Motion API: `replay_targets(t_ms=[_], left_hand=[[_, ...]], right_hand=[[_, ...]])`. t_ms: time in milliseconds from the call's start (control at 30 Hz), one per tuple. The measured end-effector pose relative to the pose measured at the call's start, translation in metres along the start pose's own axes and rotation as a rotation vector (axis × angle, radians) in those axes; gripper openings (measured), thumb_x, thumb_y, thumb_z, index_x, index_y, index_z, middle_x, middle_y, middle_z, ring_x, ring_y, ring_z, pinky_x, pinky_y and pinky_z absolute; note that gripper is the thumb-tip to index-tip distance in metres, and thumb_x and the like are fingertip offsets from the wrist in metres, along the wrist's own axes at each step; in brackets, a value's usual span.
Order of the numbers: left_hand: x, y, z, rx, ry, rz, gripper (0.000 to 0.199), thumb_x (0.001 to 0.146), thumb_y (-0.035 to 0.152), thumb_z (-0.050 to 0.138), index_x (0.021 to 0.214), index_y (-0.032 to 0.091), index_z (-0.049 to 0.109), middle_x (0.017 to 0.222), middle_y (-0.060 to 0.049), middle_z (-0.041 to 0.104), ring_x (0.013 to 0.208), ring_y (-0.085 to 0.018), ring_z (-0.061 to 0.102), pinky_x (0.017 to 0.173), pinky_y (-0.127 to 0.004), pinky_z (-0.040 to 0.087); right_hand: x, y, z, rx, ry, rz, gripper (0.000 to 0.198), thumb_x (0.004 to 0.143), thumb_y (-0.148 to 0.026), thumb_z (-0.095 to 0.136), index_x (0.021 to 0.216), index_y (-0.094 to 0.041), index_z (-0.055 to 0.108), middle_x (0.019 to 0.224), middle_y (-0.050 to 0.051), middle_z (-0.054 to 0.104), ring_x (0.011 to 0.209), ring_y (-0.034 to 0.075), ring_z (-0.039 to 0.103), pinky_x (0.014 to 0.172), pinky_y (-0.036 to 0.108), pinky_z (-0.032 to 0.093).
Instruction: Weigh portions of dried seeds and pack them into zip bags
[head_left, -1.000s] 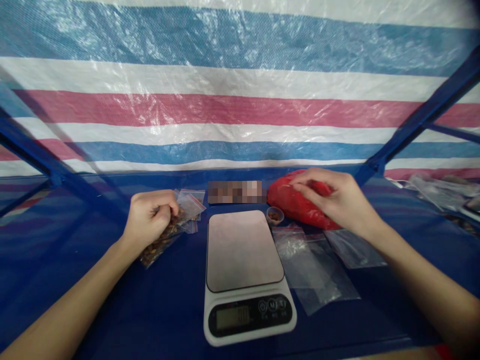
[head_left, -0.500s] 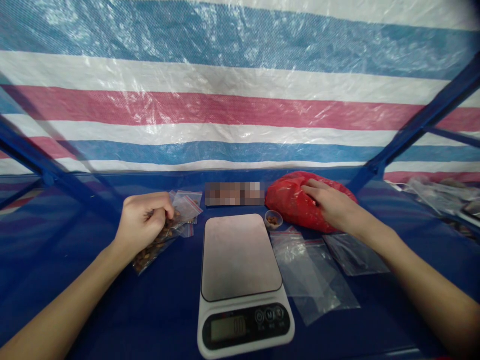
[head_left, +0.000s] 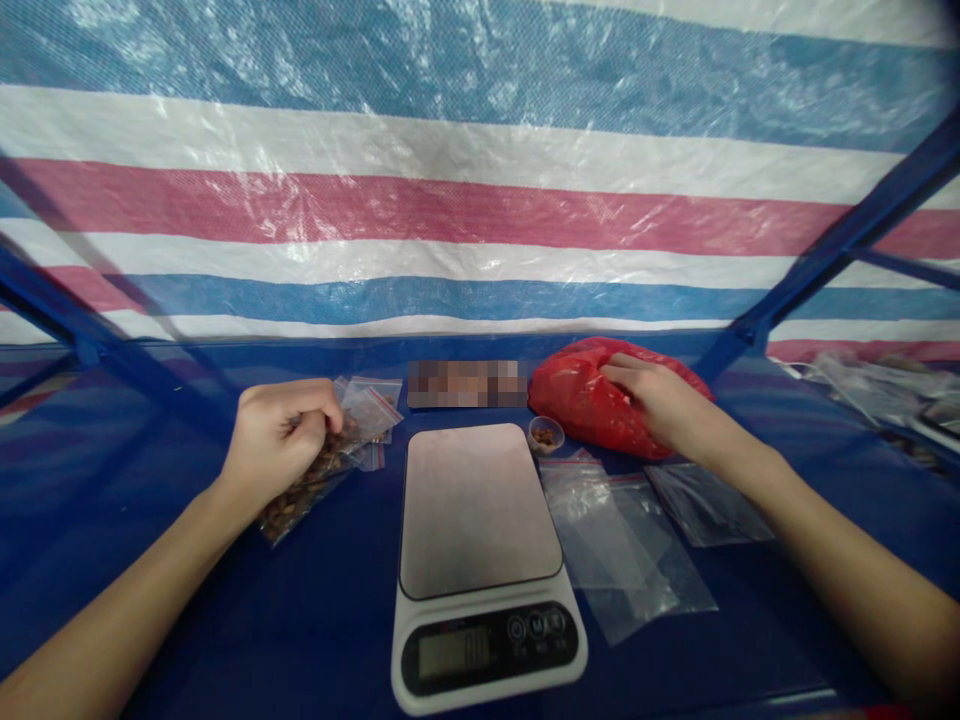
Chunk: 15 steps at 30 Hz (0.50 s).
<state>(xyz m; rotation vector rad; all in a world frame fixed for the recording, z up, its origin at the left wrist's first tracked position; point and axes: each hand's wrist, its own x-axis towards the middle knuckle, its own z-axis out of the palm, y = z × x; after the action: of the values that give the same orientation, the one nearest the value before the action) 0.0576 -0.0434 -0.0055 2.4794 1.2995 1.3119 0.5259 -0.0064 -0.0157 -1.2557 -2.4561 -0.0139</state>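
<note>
My left hand (head_left: 289, 430) is closed, thumb against curled fingers, over small clear zip-lock bags; it pinches a bag of brown pieces (head_left: 289, 505). More zip-lock bags (head_left: 379, 405) lie just beyond it. On the right, my right hand (head_left: 656, 400) rests on a bulging red plastic bag (head_left: 581, 395), its fingers bent together and gripping the red film. What is inside the red bag is hidden. Between both hands stands a white kitchen scale (head_left: 480, 515), its steel plate bare and its display faintly lit. A small clear cup (head_left: 546, 436) with brown bits sits by the red bag.
Flat clear zip-lock bags (head_left: 630, 550) lie right of the scale, and another stack (head_left: 709, 505) is under my right forearm. A blurred-out box (head_left: 466, 384) stands behind the scale. Blue metal braces (head_left: 802, 260) flank the blue shelf; a striped tarpaulin (head_left: 450, 210) hangs behind.
The view has shifted very slightly. Both hands keep their places, the left on the zip-lock bag and the right on the red bag.
</note>
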Motion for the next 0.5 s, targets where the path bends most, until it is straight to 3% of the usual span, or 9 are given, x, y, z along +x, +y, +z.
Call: replay_targets(t_ms=[233,500], left_hand=[[0.000,0.000,0.001,-0.012,0.002,-0.006,0.032,0.069,-0.001,0.044,0.055,0.023,0.060,0.055,0.003,0.064,0.049,-0.013,0.062,0.053,-0.027,0.044],[0.001,-0.003,0.001,-0.011,-0.007,0.013,0.033,0.069,-0.003,0.044,0.056,0.022,0.060,0.055,0.005,0.063,0.047,-0.011,0.060,0.051,-0.026,0.043]], right_hand=[[0.004,-0.006,-0.005,0.022,0.012,-0.003,0.039,0.077,0.002,0.051,0.093,-0.023,0.077,0.108,0.010,0.081,0.103,0.028,0.077,0.093,0.037,0.060],[-0.003,0.001,-0.015,-0.126,0.030,0.157,0.024,0.095,-0.016,0.054,0.102,-0.023,0.076,0.105,0.010,0.079,0.089,0.028,0.077,0.082,0.037,0.060]])
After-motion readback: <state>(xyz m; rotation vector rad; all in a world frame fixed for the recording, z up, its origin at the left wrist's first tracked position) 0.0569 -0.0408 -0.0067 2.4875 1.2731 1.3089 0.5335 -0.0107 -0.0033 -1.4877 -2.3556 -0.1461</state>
